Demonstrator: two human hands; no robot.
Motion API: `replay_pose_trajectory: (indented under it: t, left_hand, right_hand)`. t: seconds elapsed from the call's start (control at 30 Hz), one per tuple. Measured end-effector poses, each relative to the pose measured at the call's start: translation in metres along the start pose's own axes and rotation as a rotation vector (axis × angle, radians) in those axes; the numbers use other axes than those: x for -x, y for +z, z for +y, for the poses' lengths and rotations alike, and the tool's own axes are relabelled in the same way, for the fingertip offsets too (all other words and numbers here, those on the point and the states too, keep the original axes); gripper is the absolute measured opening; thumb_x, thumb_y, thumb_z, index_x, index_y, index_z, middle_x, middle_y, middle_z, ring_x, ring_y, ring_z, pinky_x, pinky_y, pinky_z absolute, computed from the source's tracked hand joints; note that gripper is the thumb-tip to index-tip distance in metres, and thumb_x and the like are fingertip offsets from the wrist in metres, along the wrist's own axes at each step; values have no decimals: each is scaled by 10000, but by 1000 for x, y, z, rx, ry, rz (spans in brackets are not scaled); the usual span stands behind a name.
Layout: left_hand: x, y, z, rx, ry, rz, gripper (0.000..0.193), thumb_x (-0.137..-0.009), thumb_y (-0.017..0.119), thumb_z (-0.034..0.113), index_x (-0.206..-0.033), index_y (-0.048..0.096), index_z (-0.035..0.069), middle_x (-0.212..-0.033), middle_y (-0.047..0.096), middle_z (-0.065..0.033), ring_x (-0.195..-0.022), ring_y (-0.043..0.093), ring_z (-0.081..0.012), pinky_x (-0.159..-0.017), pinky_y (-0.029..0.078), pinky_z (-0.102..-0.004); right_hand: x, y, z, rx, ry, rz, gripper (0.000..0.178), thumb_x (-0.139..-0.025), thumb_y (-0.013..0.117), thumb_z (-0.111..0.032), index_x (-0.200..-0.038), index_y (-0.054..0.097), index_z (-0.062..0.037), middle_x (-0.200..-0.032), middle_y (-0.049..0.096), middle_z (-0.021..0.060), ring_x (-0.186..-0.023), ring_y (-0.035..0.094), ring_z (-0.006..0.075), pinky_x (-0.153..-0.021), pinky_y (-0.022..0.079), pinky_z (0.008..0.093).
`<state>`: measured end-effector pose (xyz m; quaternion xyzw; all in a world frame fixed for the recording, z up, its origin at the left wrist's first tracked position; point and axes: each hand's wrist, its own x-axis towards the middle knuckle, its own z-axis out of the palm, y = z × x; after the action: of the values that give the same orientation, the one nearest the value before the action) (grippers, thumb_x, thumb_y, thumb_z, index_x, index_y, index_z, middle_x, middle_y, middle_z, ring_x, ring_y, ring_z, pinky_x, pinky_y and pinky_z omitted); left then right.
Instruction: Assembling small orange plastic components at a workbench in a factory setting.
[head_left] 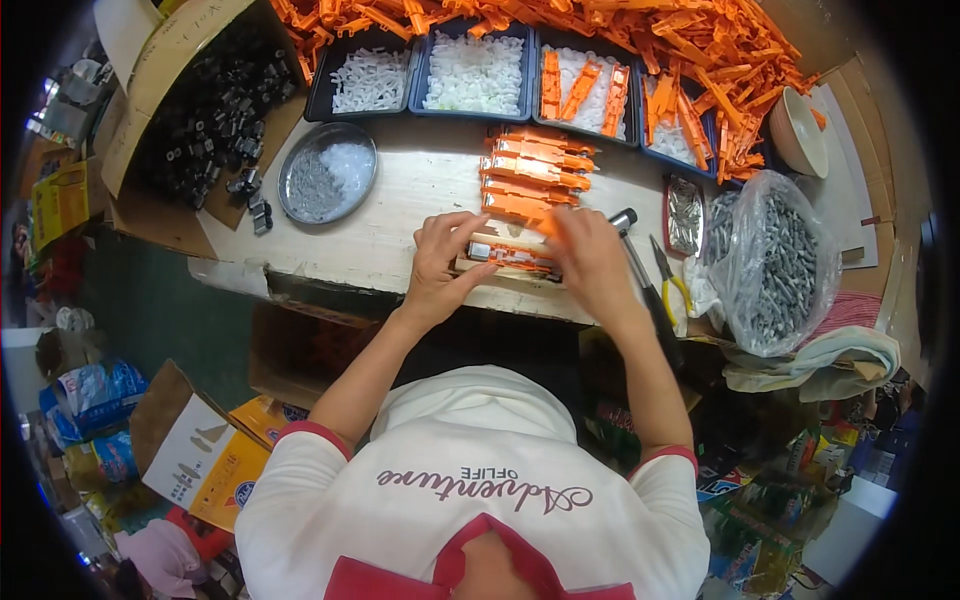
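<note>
On the bench in front of me lies an open orange housing [515,257] with light-coloured and metal parts inside, set in a low wooden holder. My left hand [440,262] grips its left end, thumb and forefinger at either side. Over its right end my right hand [597,265] has its fingers closed around an orange plastic piece [553,226], smeared by motion. Just beyond my hands, several orange housings [530,180] lie side by side in a stack-like row. Past my right hand rests a hammer [645,275] with a metal head and dark handle.
Blue bins of white parts [475,75] line the back, below heaped orange pieces [690,40]. To the left are a round metal dish [328,140] and a carton of black parts [215,120]. Pliers [672,280], a tin of pins [684,215] and bagged screws [780,260] lie right.
</note>
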<state>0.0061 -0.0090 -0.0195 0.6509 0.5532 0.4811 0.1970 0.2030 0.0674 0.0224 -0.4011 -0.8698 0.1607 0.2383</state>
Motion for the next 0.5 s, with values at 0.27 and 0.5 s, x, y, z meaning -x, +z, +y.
replay_pose_trajectory:
  t: [0.27, 0.5]
  left_hand:
    - [6, -10, -3, 16, -22, -23, 544, -690, 694, 21, -1198, 512, 87, -1110, 497, -74, -1028, 474, -187, -727, 511, -243]
    - [4, -11, -9, 37, -52, -65, 535, -714, 662, -4, -1216, 505, 94, -1108, 508, -59, -1034, 451, -190, -730, 521, -248]
  right_hand:
    - [7, 34, -30, 69, -204, -24, 271, -762, 623, -127, -1024, 563, -92, -947, 496, 67, -910, 449, 238, -788, 299, 382]
    - [0, 45, -33, 113, -247, -21, 250, -764, 602, -131, -1009, 568, -95, -924, 482, 60, -902, 442, 234, -780, 290, 392]
